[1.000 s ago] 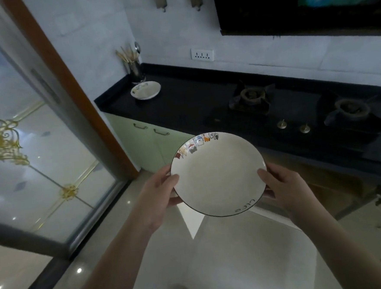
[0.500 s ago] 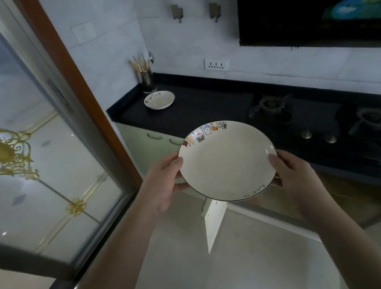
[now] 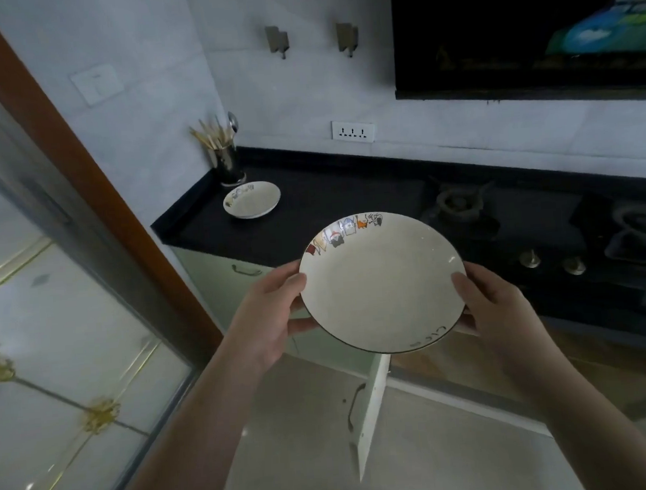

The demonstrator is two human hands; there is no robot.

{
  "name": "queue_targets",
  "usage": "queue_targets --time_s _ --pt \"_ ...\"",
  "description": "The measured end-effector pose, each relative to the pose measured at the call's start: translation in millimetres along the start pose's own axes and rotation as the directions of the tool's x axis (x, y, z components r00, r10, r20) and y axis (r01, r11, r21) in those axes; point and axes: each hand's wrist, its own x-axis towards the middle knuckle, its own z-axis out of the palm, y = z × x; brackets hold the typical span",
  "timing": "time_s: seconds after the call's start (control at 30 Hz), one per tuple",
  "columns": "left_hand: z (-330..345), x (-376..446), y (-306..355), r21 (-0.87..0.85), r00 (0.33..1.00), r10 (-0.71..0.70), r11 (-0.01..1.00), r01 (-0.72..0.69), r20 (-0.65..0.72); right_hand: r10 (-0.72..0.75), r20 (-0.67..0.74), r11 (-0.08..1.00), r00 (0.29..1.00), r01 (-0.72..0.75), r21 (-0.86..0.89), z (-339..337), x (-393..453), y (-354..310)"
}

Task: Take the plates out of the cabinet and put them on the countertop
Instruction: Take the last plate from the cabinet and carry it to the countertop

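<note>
Plates move one at a time from cabinet to countertop [image 3: 312,226] in a dim kitchen: one white plate [image 3: 252,200] already rests on the black countertop, at its far left corner just in front of a utensil holder [image 3: 227,166] full of chopsticks, while a second plate [image 3: 382,283], rimmed in black with a row of small cartoon figures along its far edge, is carried in the air in front of the countertop's near edge, not yet over it. Below the countertop a cabinet door [image 3: 373,409] stands open; the cabinet's interior is hidden, so how many plates remain cannot be told. By these signs the job is partly done, with this plate still to be set down, probably beside the first. The person's left hand [image 3: 271,313] grips the carried plate's left rim, thumb pressed on top and fingers [image 3: 303,325] curled close together beneath. The right hand [image 3: 488,302] mirrors it on the right rim, thumb lying on the upper face, the other fingers tucked under the plate and mostly out of sight. A gas hob [image 3: 460,206] occupies the countertop's right half.
</note>
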Motion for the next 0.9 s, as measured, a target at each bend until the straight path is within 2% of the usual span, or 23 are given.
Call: queue_targets --time_s 0.17,0.37,0.6,0.9 --pt "-10.6 41.7 17.0 -0.014 0.999 -0.003 1.000 0.002 -0.053 -0.026 0.051 0.997 0.998 0.022 0.075 16.4 39.8 -18.9" --pt "-29.8 85.9 29.2 -0.012 1.000 -0.006 1.000 0.005 -0.020 -0.026 0.012 0.998 1.000 0.025 0.065 40.1 71.9 -26.0" --pt "-69.9 142.2 37.9 0.005 0.993 0.028 1.000 -0.028 0.111 0.000 -0.107 0.998 0.994 0.006 0.057 90.7 86.1 -32.8" --pt "-168.8 209.3 52.0 0.042 0.965 0.004 0.999 -0.016 0.262 0.017 -0.256 1.000 0.967 -0.011 0.024 206.6 112.6 -52.4"
